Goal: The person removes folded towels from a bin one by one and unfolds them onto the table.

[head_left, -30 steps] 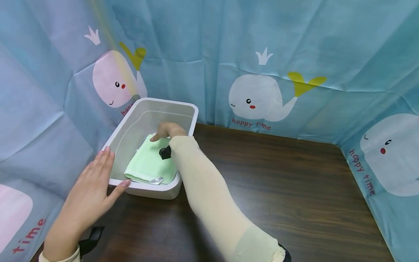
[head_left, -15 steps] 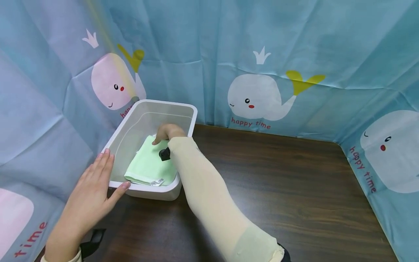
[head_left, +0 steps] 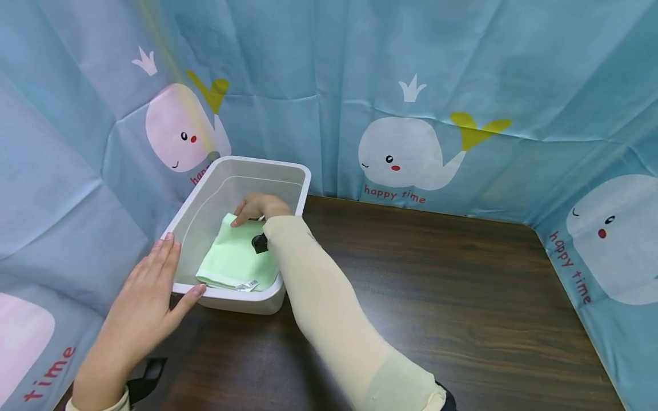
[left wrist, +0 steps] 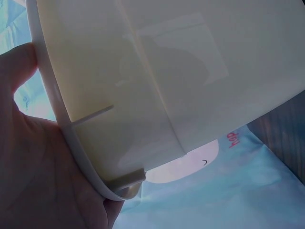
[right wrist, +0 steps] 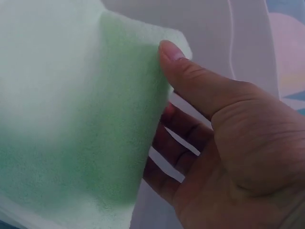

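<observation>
A folded light green towel [head_left: 233, 257] with a small white label lies in the white plastic bin [head_left: 267, 161]. My right hand [head_left: 262, 205] reaches over the bin's right side and holds the towel's far edge. In the right wrist view the thumb lies on top of the towel [right wrist: 95, 109], while the other fingers of this hand [right wrist: 248, 133] pass behind its edge, their tips hidden. My left hand [head_left: 139, 299] rests at the bin's near left corner, fingers straight along the rim and thumb over the front edge. The left wrist view shows its palm [left wrist: 47, 167] against the rim.
The bin stands on a dark wooden table [head_left: 437, 302], close to the left and back cloth walls. Blue cloth [head_left: 288, 68] printed with whales encloses the table on the left, back and right.
My right hand has shifted slightly left, its thumb and fingers spreading a little at the towel's far edge. That edge has moved slightly left. The left hand stays at the bin's corner.
</observation>
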Motion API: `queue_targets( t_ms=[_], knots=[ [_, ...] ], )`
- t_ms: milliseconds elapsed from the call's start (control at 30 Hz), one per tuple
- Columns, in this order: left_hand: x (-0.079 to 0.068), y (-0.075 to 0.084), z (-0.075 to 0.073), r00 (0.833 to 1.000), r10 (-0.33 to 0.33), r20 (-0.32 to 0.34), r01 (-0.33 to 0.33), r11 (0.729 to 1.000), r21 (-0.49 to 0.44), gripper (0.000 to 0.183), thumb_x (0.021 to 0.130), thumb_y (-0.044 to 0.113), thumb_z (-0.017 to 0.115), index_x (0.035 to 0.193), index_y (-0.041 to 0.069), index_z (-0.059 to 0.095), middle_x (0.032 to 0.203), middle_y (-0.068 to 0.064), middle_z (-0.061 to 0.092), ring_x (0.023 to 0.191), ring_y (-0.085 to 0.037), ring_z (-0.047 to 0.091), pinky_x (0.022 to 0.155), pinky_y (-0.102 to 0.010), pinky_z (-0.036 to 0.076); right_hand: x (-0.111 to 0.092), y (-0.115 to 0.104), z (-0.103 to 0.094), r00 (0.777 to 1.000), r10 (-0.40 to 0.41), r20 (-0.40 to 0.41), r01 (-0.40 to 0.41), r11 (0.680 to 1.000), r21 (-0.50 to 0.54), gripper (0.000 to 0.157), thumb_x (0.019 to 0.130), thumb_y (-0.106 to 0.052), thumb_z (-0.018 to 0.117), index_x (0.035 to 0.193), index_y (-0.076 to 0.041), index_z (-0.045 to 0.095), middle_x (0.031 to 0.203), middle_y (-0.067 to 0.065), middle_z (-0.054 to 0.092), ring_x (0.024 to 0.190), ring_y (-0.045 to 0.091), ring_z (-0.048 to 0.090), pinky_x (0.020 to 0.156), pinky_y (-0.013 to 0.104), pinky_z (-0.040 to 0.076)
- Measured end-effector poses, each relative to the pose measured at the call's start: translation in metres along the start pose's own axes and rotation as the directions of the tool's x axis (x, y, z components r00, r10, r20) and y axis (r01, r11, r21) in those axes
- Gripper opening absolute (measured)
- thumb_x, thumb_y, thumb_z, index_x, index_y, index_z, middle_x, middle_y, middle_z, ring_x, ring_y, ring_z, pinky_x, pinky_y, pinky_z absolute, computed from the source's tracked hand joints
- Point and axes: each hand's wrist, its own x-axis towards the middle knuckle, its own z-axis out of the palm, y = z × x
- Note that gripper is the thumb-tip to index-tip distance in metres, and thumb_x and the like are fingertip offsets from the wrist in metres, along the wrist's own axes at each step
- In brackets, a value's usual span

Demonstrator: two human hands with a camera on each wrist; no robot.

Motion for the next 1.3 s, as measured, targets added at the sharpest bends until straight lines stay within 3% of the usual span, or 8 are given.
queue_targets(
  t_ms=[300,667,900,1100,1300],
  knots=[
    [-0.001,0.001,0.0,1.0,-0.011,0.012,0.011,1.0,0.005,0.088,0.09,0.052,0.053,0.152,0.006,0.011,0.16,-0.013,0.01,0.15,-0.027,0.004,0.121,-0.026,-0.014,-0.006,-0.002,0.002,0.999,-0.005,-0.052,0.009,0.996,0.094,0.031,0.082,-0.031,0.072,0.113,-0.031,0.069,0.123,-0.012,0.062,0.109,0.008,0.057,0.089,0.021,0.048],
    [0.001,0.001,-0.003,1.0,0.009,-0.005,-0.009,1.0,-0.008,0.087,0.09,0.05,0.055,0.151,0.004,0.013,0.16,-0.014,0.012,0.15,-0.027,0.005,0.122,-0.028,-0.011,-0.008,-0.001,-0.005,0.996,-0.041,-0.079,0.044,0.998,0.042,0.03,0.081,-0.033,0.073,0.111,-0.031,0.07,0.123,-0.012,0.063,0.1,0.007,0.058,0.082,0.02,0.048],
    [0.001,0.001,-0.004,1.0,0.0,0.006,0.0,1.0,-0.008,0.087,0.09,0.05,0.054,0.151,0.004,0.012,0.16,-0.015,0.012,0.15,-0.028,0.006,0.122,-0.028,-0.011,-0.009,-0.003,-0.008,0.994,-0.041,-0.105,0.05,0.996,0.076,0.031,0.082,-0.032,0.072,0.112,-0.029,0.07,0.116,-0.01,0.065,0.101,0.01,0.059,0.083,0.022,0.05],
    [-0.002,-0.001,-0.004,1.0,-0.008,0.013,0.008,1.0,-0.012,0.088,0.091,0.05,0.054,0.152,0.004,0.01,0.161,-0.014,0.008,0.15,-0.029,0.005,0.122,-0.029,-0.011,-0.012,-0.006,-0.014,0.988,-0.128,-0.083,0.136,0.986,0.096,0.028,0.084,-0.035,0.07,0.11,-0.025,0.071,0.093,-0.006,0.063,0.091,0.013,0.057,0.09,0.032,0.052],
    [0.001,-0.002,-0.003,1.0,0.013,0.001,-0.013,1.0,-0.026,0.087,0.091,0.048,0.055,0.152,0.004,0.01,0.16,-0.014,0.009,0.15,-0.029,0.006,0.123,-0.033,-0.006,-0.018,-0.012,-0.024,0.971,-0.215,-0.104,0.226,0.969,0.104,0.023,0.083,-0.039,0.07,0.098,-0.022,0.073,0.08,-0.008,0.055,0.079,0.011,0.052,0.087,0.034,0.051]
  ],
)
